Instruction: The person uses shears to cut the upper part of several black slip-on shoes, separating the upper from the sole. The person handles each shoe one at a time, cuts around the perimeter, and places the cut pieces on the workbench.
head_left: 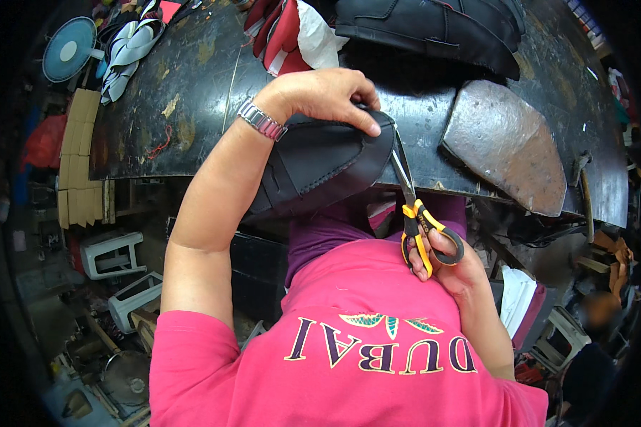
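Note:
A black leather shoe upper with a line of stitching lies at the table's near edge, partly over my lap. My left hand grips its far edge, thumb on top and fingers curled behind, where part of them is hidden. My right hand is closed through the handle loops of yellow-and-black scissors. Their metal blades point away from me, and the tips meet the upper's right edge close to my left thumb. Whether the blades have leather between them is too small to tell.
On the black worktable lie a thick slab at right, several black shoe uppers and red pieces at the back. A hammer rests by the right edge. Left are a fan and white stools.

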Available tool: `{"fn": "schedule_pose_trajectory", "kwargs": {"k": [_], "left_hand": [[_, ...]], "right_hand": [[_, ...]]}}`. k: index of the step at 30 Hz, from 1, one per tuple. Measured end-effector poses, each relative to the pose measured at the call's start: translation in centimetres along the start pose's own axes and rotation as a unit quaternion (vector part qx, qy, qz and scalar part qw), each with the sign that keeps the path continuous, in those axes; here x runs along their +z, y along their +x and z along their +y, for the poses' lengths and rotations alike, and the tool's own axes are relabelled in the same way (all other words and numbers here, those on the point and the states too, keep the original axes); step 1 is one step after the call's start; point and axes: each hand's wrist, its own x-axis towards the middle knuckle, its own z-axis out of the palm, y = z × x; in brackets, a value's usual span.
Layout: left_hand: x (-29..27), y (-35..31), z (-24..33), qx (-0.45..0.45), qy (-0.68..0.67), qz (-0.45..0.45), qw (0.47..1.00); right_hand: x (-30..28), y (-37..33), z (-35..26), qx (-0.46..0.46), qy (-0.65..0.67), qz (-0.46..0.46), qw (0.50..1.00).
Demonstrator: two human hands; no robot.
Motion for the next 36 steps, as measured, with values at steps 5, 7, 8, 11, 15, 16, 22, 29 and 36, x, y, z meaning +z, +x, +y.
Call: {"fn": "schedule_pose_trajectory", "kwargs": {"k": [5,7,8,11,15,16,22,29,36], "left_hand": [[0.5,-0.6,-0.9,-0.001,-0.105,0.029,0.994],[0.4,-0.9,-1.3,0.009,-0.152,0.025,0.988],[0.5,-1.0,-1.5,0.006,-0.172,0.022,0.985],[0.7,-1.3,-2.0,0.017,-0.225,0.019,0.974],[0.7,-1.7,-2.7,0.047,-0.308,0.018,0.950],[0.6,-1.8,-2.8,0.048,-0.334,0.007,0.941],[0.1,-2.7,-2.9,0.051,-0.425,-0.017,0.903],[-0.5,-3.9,-2.7,0.054,-0.465,0.029,0.883],[-0.9,-4.0,-2.6,0.053,-0.471,-0.002,0.880]], "right_hand": [[0.5,1.2,0.3,-0.005,0.073,-0.074,0.995],[0.5,1.3,0.2,-0.014,0.054,-0.087,0.995],[0.5,1.2,0.2,-0.018,0.038,-0.084,0.996],[0.3,1.0,0.2,-0.026,0.009,-0.055,0.998],[-0.3,0.8,0.4,-0.062,-0.008,-0.040,0.997],[-0.5,0.8,0.2,-0.066,-0.027,-0.048,0.996],[-0.7,1.5,-0.3,-0.009,-0.085,-0.083,0.993],[0.0,3.2,-0.7,-0.033,-0.099,-0.113,0.988],[0.3,4.6,-1.9,-0.058,-0.181,-0.109,0.976]]}}
